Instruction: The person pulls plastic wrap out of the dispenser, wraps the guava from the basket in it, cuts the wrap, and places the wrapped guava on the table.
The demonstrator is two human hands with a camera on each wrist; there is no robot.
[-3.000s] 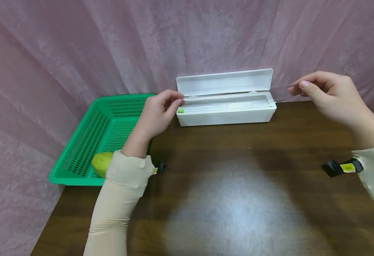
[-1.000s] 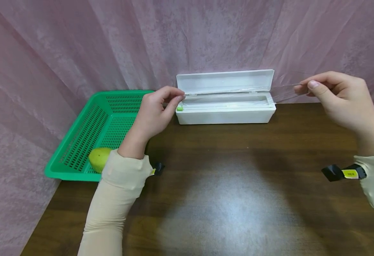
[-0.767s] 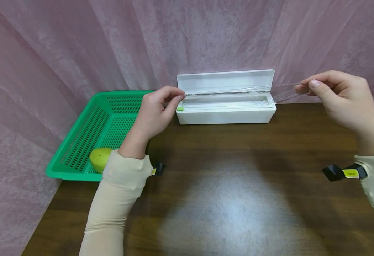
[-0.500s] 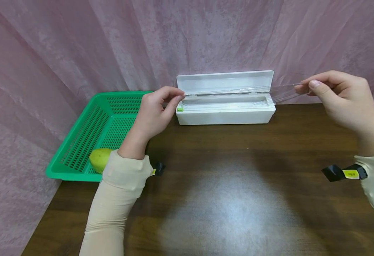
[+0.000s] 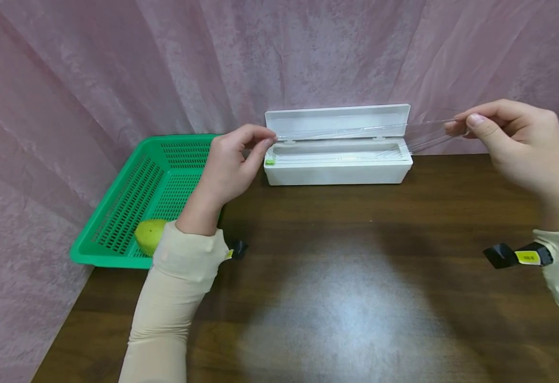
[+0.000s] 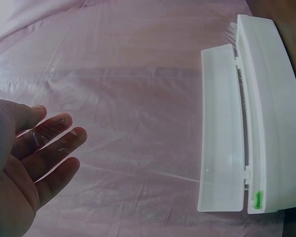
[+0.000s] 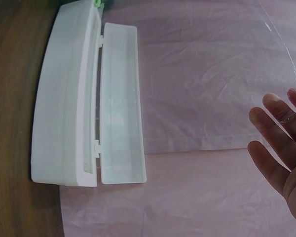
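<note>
A clear sheet of cling film (image 5: pixel 356 130) stretches between my two hands, above a white cling film dispenser (image 5: pixel 339 174) whose lid (image 5: pixel 336 121) stands up at the back. My left hand (image 5: pixel 233 165) pinches the film's left edge between thumb and index finger, near the dispenser's left end. Well beyond its right end, my right hand (image 5: pixel 523 141) pinches the other edge, and creased film runs from there down to the dispenser. In the left wrist view, the other fingers of the left hand (image 6: pixel 44 153) are spread. A green slider (image 5: pixel 270 162) sits at the dispenser's front left corner.
A green plastic basket (image 5: pixel 88 250) stands on the left, partly behind the left arm. Inside it lies a yellow-green fruit (image 5: pixel 149 236), partly hidden by the sleeve. The brown wooden table (image 5: pixel 332 276) spreads in front, and a pink curtain (image 5: pixel 336 53) hangs directly behind the dispenser.
My right hand has moved right and slightly up, drawing the film wider. My left hand has risen slightly, still pinching its edge. The dispenser stays in place with its lid up.
</note>
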